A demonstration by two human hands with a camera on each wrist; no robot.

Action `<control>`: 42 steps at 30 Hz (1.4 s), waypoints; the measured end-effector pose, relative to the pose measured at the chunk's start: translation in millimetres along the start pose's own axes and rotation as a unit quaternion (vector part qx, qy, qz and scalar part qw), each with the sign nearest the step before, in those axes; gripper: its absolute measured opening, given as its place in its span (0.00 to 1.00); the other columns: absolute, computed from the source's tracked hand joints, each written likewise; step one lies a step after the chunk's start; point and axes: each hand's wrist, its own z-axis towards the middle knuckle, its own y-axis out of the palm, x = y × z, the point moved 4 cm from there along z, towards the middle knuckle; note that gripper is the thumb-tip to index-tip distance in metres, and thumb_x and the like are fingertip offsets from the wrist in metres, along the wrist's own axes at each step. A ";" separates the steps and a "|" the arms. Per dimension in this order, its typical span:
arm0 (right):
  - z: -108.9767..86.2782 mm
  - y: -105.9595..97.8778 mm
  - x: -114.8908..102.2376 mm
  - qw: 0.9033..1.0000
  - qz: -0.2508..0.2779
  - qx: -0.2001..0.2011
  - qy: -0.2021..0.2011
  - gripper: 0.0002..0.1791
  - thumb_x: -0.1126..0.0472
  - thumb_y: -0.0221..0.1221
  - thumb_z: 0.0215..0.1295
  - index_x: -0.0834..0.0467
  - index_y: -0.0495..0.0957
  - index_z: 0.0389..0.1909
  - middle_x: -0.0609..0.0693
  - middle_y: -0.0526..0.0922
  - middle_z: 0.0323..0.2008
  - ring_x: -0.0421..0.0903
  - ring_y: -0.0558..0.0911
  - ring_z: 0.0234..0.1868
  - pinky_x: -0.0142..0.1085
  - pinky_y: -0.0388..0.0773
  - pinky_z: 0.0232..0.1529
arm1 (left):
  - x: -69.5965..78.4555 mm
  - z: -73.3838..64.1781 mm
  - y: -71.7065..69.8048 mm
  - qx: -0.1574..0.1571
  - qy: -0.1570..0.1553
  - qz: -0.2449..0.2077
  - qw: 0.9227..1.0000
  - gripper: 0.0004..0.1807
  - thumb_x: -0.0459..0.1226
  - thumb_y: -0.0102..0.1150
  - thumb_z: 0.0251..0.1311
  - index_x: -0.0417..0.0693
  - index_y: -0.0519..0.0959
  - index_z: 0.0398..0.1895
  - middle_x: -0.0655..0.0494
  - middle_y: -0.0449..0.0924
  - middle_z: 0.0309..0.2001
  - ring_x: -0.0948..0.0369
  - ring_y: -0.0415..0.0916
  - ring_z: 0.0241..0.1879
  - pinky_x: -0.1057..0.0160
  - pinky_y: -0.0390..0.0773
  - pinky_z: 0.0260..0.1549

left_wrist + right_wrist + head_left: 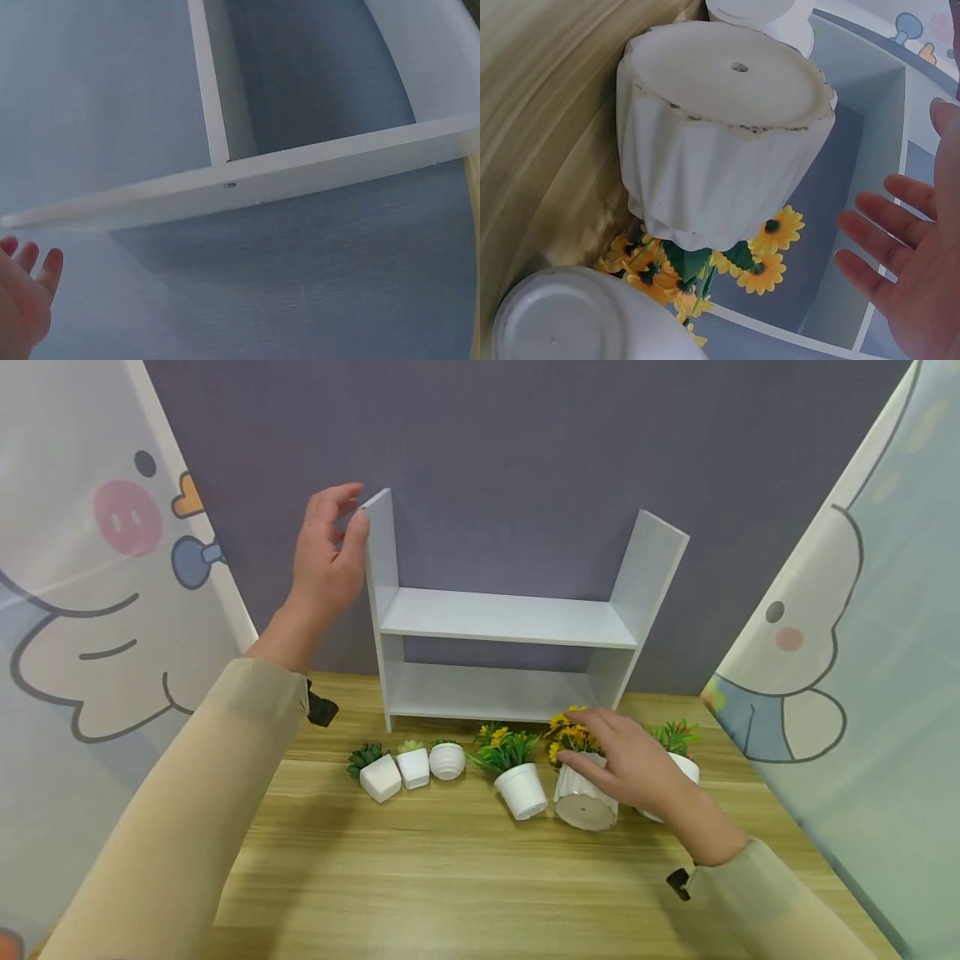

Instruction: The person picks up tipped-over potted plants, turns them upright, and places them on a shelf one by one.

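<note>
The ribbed pot (pixel 586 795) is lying on the desk (pixel 435 885), its yellow flowers (pixel 567 742) facing the front of the shelf (pixel 506 617); your right hand (pixel 633 762) is hovering just clear of it, fingers spread; your left hand (pixel 328 550) is hanging, unclenched, beside the shelf's top left edge.

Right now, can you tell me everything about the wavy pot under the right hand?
The wavy pot is white, like ceramic, with ridged sides. Its flat base has a small hole and dark marks round the edge. Yellow-orange flowers with dark middles and green leaves poke out. It lies on its side on the table, flowers towards the shelf. The right hand hovers over it, seemingly without touching.
</note>
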 end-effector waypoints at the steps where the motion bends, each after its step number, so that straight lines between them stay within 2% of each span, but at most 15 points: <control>1: -0.7 -0.4 1.1 1.000 0.000 0.002 0.001 0.34 0.43 0.64 0.79 0.57 0.74 0.76 0.57 0.82 0.70 0.64 0.83 0.69 0.64 0.79 0.68 | -3.3 4.8 2.6 -0.011 -0.019 -0.003 1.000 0.28 0.46 0.44 0.82 0.46 0.74 0.77 0.51 0.71 0.78 0.60 0.69 0.78 0.63 0.70 0.74; 5: -4.1 -2.9 7.4 1.000 -0.002 0.009 0.012 0.32 0.43 0.64 0.79 0.57 0.75 0.74 0.57 0.83 0.69 0.64 0.83 0.69 0.64 0.80 0.68 | -14.0 15.7 12.0 -0.035 -0.064 -0.021 0.997 0.27 0.48 0.38 0.87 0.51 0.76 0.77 0.60 0.70 0.82 0.65 0.63 0.82 0.65 0.61 0.80; 9: -13.0 -6.6 16.9 0.999 -0.001 0.015 0.032 0.31 0.44 0.62 0.81 0.57 0.75 0.75 0.58 0.83 0.70 0.65 0.82 0.70 0.65 0.79 0.68 | -21.2 19.9 18.5 -0.014 -0.087 -0.061 0.994 0.25 0.47 0.39 0.88 0.49 0.80 0.73 0.63 0.74 0.80 0.70 0.64 0.81 0.70 0.62 0.79; 13: -28.0 -10.3 27.2 0.998 0.006 0.043 0.039 0.29 0.49 0.64 0.80 0.60 0.76 0.73 0.61 0.84 0.67 0.65 0.84 0.66 0.65 0.81 0.63 | -26.0 23.6 22.2 0.003 -0.096 -0.085 0.992 0.24 0.46 0.41 0.87 0.50 0.82 0.71 0.63 0.76 0.79 0.71 0.66 0.80 0.71 0.62 0.78; 16: -39.4 -12.5 33.2 0.997 0.013 0.072 0.036 0.27 0.53 0.67 0.78 0.62 0.78 0.70 0.61 0.86 0.64 0.64 0.86 0.62 0.63 0.84 0.57 | -28.0 25.8 23.9 -0.010 -0.101 -0.087 0.991 0.26 0.46 0.37 0.87 0.51 0.81 0.72 0.64 0.73 0.81 0.72 0.63 0.81 0.71 0.59 0.78; 20: -53.5 -16.0 40.7 0.995 0.015 0.094 0.037 0.24 0.56 0.68 0.76 0.61 0.78 0.68 0.60 0.87 0.60 0.62 0.87 0.58 0.62 0.85 0.51 | -29.9 25.7 26.4 -0.035 -0.105 -0.068 0.992 0.30 0.47 0.31 0.87 0.49 0.80 0.73 0.64 0.69 0.83 0.71 0.59 0.84 0.70 0.55 0.81; 23: -62.6 -19.9 47.8 0.993 0.015 0.100 0.052 0.24 0.56 0.67 0.77 0.62 0.79 0.67 0.61 0.87 0.59 0.63 0.87 0.57 0.63 0.84 0.51 | -30.9 25.3 27.6 -0.044 -0.125 -0.058 0.989 0.31 0.52 0.29 0.87 0.51 0.81 0.71 0.68 0.67 0.84 0.73 0.56 0.84 0.71 0.52 0.81; 27: -74.8 -26.1 58.5 0.991 0.019 0.105 0.084 0.23 0.57 0.65 0.78 0.65 0.79 0.66 0.64 0.87 0.58 0.65 0.86 0.56 0.64 0.82 0.52 | -30.6 27.1 28.8 -0.047 -0.149 -0.067 0.985 0.31 0.55 0.30 0.87 0.53 0.82 0.68 0.73 0.66 0.84 0.76 0.55 0.83 0.71 0.52 0.81; 33: -94.2 -30.7 76.0 0.986 0.019 0.098 0.135 0.22 0.56 0.65 0.80 0.65 0.78 0.64 0.64 0.83 0.58 0.64 0.84 0.54 0.53 0.81 0.45 | -32.6 28.5 32.6 -0.053 -0.155 -0.059 0.985 0.30 0.54 0.30 0.87 0.53 0.81 0.68 0.72 0.68 0.83 0.76 0.55 0.83 0.71 0.53 0.80; 37: -105.7 -28.9 86.4 0.982 0.021 0.101 0.156 0.22 0.55 0.66 0.78 0.63 0.79 0.64 0.63 0.81 0.57 0.62 0.82 0.51 0.39 0.79 0.43 | -33.4 27.2 34.3 -0.044 -0.147 -0.058 0.986 0.28 0.53 0.31 0.87 0.52 0.81 0.64 0.70 0.70 0.82 0.75 0.56 0.83 0.71 0.55 0.79; 40: -113.6 -25.6 91.7 0.982 0.016 0.102 0.155 0.23 0.56 0.69 0.76 0.63 0.78 0.64 0.63 0.81 0.56 0.61 0.83 0.49 0.38 0.79 0.43 | -32.7 26.8 35.7 -0.034 -0.138 -0.065 0.988 0.26 0.52 0.32 0.88 0.53 0.81 0.61 0.67 0.71 0.81 0.74 0.58 0.82 0.72 0.56 0.78; 42: -117.9 -22.2 94.3 0.983 0.007 0.095 0.155 0.26 0.55 0.71 0.73 0.62 0.77 0.64 0.63 0.81 0.57 0.62 0.84 0.48 0.43 0.82 0.42 | -32.0 26.9 36.6 -0.029 -0.134 -0.065 0.988 0.26 0.52 0.32 0.87 0.52 0.81 0.60 0.66 0.72 0.81 0.74 0.59 0.82 0.72 0.57 0.78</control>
